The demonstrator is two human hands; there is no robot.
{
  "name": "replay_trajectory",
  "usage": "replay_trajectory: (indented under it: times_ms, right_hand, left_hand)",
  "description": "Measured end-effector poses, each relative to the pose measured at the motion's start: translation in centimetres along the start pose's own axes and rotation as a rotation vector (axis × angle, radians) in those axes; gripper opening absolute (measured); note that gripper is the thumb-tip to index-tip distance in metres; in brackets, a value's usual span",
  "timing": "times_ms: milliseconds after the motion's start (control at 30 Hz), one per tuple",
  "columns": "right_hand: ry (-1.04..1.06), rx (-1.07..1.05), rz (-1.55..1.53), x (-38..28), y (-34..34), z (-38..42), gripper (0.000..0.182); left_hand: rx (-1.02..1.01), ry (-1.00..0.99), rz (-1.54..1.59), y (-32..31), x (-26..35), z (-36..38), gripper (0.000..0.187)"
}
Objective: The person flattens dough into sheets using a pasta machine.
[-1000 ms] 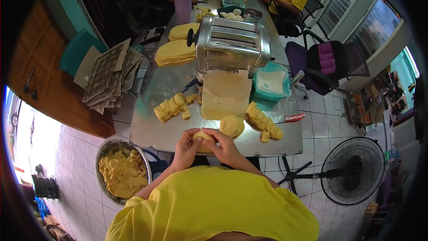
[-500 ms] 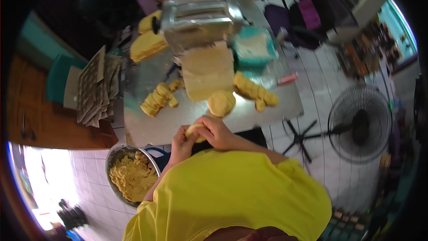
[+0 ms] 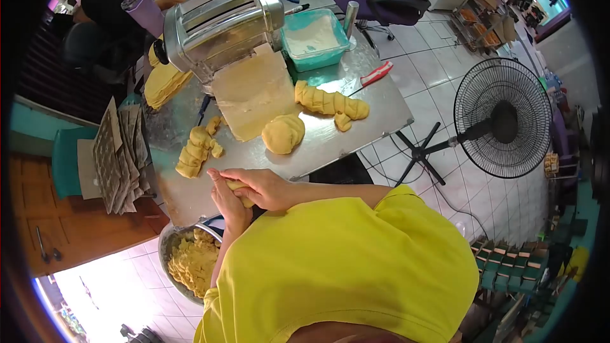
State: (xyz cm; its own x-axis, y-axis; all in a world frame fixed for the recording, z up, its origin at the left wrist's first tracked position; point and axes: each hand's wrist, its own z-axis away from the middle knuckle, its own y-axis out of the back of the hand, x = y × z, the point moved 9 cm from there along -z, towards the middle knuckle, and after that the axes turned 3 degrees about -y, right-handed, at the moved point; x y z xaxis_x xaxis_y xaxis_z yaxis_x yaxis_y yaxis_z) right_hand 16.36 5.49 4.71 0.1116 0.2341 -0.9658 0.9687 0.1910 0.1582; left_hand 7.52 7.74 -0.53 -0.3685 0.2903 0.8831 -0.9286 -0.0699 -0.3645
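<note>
A piece of dough (image 3: 237, 185) is held between the left hand (image 3: 229, 204) and the right hand (image 3: 265, 189), at the near edge of the desk (image 3: 384, 109). The fingers of the left hand are drawn together and mostly straight; those of the right are bent over the dough. Because the piece is largely covered by the hands, its full shape cannot be told.

The step in hand is judged to be shaping by pressure between the palms. For the next move, even pressure is judged to be called for, light enough that the piece is not torn.

A round lump (image 3: 283, 134) is noted on the desk just beyond the right hand, beside a tan sheet (image 3: 251, 92) laid before the metal roller (image 3: 222, 18). Cut dough is placed on both sides: a longer row (image 3: 330, 100) to the right and a shorter row (image 3: 192, 157) to the left. More dough is contained in a bowl (image 3: 166, 241) below the desk, near the left arm.
</note>
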Motion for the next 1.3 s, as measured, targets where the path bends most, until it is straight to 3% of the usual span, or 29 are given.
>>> replay_trajectory:
  times_ms: [100, 200, 233, 333, 367, 400, 467, 600, 733, 800, 867, 967, 1033, 1100, 1133, 1200, 1233, 1300]
  right_hand:
    - [0.040, 0.102, -0.125, 0.3, 0.6, -0.1, 0.045]
    - [0.116, 0.065, -0.143, -1.3, 0.9, -0.2, 0.041]
    - [0.102, 0.087, -0.065, -0.5, 0.6, 0.1, 0.030]
    - [0.084, 0.088, 0.045, 0.8, 0.7, 0.5, 0.025]
    - [0.057, 0.101, 0.051, 1.5, 0.9, 0.4, 0.015]
    - [0.065, 0.081, 0.047, 1.3, 0.8, 0.3, 0.015]
    - [-0.170, 0.109, -0.088, 3.4, 1.2, 0.4, 0.014]
    - [-0.092, 0.080, -0.071, 1.7, 1.2, 0.3, 0.020]
    - [-0.084, 0.165, -0.224, 2.3, 1.3, 0.2, 0.020]
    - [-0.156, 0.043, 0.010, 3.0, 1.2, 0.2, 0.018]
    - [-0.128, 0.057, 0.036, 2.8, 1.4, 0.0, 0.017]
    - [-0.193, 0.115, 0.147, 3.2, 2.3, -1.2, 0.020]
    - [-0.210, 0.022, 0.198, 3.6, 1.7, -2.6, 0.022]
    - [-0.226, -0.066, 0.246, 4.2, 1.1, -4.2, 0.024]
    - [-0.172, -0.155, 0.431, 4.5, 0.2, -5.2, 0.025]
    - [-0.058, -0.336, 0.799, 5.3, -1.5, -7.4, 0.032]
    - [0.011, -0.300, 0.812, 4.8, -1.3, -9.4, 0.040]
    - [0.080, -0.255, 0.830, 4.1, -1.1, -12.3, 0.049]
  left_hand:
    - [0.138, -0.181, -0.044, 0.5, 1.2, -0.3, 0.045]
    - [0.252, -0.149, -0.116, 1.8, 0.9, -0.3, 0.046]
    - [0.187, -0.187, -0.161, 1.6, 1.2, -0.5, 0.048]
    - [0.131, -0.148, -0.213, 1.8, 0.4, -0.7, 0.049]
    - [0.178, -0.165, -0.225, 1.9, 0.3, -0.8, 0.050]
    - [0.197, -0.175, -0.219, 1.8, 0.4, -0.8, 0.050]
    - [0.205, -0.151, -0.079, 1.6, -0.2, -0.9, 0.052]
    - [0.172, -0.021, -0.058, 1.8, -1.0, -1.3, 0.051]
    - [0.109, -0.114, -0.132, 1.5, -0.7, -1.4, 0.050]
    - [0.070, -0.143, -0.192, 0.8, -0.3, -1.1, 0.050]
    - [0.035, -0.123, -0.176, 1.3, -1.1, -1.4, 0.045]
    - [0.006, -0.458, -0.366, 2.2, 1.6, -2.0, 0.029]
    - [0.206, -0.817, -0.882, 2.8, 6.4, -1.4, 0.025]
    - [0.263, -1.125, -1.222, 2.3, 9.8, -1.8, 0.032]
    - [0.262, -1.125, -1.221, 2.3, 10.5, -2.7, 0.032]
    - [0.271, -1.212, -1.617, 1.1, 10.7, -3.9, 0.035]
    - [0.271, -1.215, -1.615, 1.3, 10.8, -4.7, 0.035]
    - [-0.018, -0.844, -1.683, 2.4, 7.7, -8.9, 0.033]
